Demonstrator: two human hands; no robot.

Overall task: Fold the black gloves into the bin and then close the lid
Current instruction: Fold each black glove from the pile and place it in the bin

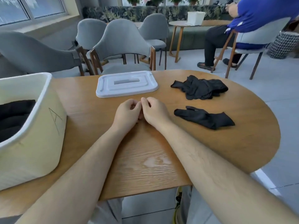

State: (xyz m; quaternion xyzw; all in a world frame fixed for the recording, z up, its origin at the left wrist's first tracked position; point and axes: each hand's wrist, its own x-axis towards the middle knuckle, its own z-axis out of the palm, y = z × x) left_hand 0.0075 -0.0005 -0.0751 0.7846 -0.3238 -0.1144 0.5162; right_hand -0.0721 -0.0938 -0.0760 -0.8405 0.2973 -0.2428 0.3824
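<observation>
Centrally, the left grip [127,113] and right grip [155,113] rest touching on the bench [145,159], fingers loosely curled and holding nothing, with one black glove [205,118] flat to their right, a glove heap [200,88] beyond it, the lid [127,84] ahead and the uncovered bin [40,135] at left.

Black gloves [200,88]; white lid [126,85], cream bin [40,126], wood-grain table [145,159], grey chairs [119,41]
</observation>
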